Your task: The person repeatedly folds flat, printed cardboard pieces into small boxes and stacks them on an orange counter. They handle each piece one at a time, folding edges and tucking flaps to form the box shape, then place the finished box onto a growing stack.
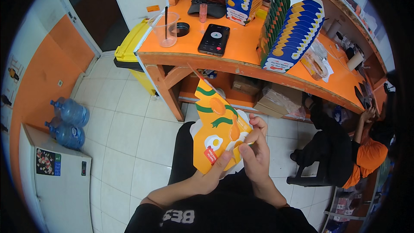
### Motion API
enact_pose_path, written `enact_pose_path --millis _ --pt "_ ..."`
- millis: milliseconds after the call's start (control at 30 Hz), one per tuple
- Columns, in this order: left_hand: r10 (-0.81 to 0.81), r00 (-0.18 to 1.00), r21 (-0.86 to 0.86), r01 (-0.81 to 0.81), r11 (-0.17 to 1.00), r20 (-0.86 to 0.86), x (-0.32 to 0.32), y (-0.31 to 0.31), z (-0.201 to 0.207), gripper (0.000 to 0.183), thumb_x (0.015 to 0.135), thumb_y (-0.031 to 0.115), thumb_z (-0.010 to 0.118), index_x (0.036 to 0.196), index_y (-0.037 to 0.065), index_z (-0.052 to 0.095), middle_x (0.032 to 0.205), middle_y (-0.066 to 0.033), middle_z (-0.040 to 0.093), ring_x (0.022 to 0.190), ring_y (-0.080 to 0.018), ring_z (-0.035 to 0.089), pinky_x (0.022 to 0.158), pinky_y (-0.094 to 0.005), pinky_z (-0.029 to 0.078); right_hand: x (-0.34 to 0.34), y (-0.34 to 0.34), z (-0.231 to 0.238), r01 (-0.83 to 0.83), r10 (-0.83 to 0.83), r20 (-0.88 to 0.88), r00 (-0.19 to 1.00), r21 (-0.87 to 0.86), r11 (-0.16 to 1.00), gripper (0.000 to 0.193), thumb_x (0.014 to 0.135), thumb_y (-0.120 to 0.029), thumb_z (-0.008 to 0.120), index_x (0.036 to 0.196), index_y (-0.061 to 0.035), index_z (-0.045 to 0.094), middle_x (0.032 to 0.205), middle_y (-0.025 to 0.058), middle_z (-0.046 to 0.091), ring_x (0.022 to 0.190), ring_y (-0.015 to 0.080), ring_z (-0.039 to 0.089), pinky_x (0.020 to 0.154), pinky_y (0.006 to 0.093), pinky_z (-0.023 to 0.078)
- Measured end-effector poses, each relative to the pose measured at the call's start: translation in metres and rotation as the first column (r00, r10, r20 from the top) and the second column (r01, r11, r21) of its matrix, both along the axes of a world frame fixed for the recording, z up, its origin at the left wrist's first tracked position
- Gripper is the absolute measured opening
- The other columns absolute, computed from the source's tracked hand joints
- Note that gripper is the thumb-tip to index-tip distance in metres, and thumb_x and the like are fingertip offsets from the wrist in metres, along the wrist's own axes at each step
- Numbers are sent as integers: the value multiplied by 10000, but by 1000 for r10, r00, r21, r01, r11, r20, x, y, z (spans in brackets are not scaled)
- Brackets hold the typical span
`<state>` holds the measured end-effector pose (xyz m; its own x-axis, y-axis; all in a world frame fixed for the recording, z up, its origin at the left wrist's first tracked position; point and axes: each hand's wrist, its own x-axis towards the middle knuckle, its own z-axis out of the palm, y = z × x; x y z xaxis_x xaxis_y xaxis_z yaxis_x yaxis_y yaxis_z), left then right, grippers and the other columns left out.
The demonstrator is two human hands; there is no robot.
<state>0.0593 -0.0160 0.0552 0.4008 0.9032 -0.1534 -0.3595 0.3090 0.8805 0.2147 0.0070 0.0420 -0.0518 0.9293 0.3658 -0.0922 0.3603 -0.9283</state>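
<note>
Above my lap I hold a yellow printed cardboard food box (206,133), partly folded, with green, orange and egg pictures on its panels. My left hand (209,177) grips its lower edge, the thumb lying on the front. On the box's right side, my right hand (258,153) has thumb and bent fingers closed on a flap. White inner flaps show behind the yellow panel. The box's far tip points up toward the counter's front edge. Part of the left hand's fingers is hidden behind the cardboard.
On the orange counter (189,56) are stacked blue-and-yellow boxes (297,30), a phone (214,39) and a plastic cup (166,32). A yellow bin (133,45) stands left of it. Water jugs (71,116) sit on the floor. Another person (366,159) sits at the right.
</note>
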Motion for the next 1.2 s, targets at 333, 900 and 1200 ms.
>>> enact_pose_path --millis 333,900,1200 --pt "102 937 -141 -58 988 333 -2 10 3 451 1011 257 470 1398 73 331 1369 -95 442 1291 -205 420 1087 -409 341 -12 0 10 119 -119 -4 993 -58 991 167 810 -76 712 792 -75 546 1198 91 363 1320 271 321 1107 405 262" --pt "-108 991 385 130 914 -78 -3 -8 3 371 981 145 515 1315 0 445 1245 -122 541 1120 -207 538 957 -312 431 -5 -4 28 576 -562 -143 815 303 759 581 638 -195 890 1059 -71 508 959 81 487 835 158 531 957 423 471" --pt "-86 982 221 122 968 -166 -9 -1 -12 447 985 141 500 1376 -18 354 1264 -121 510 1175 -164 478 994 -293 382 6 26 30 190 -263 395 880 214 958 250 905 -68 549 1149 -14 570 1071 136 556 915 229 549 803 324 436"
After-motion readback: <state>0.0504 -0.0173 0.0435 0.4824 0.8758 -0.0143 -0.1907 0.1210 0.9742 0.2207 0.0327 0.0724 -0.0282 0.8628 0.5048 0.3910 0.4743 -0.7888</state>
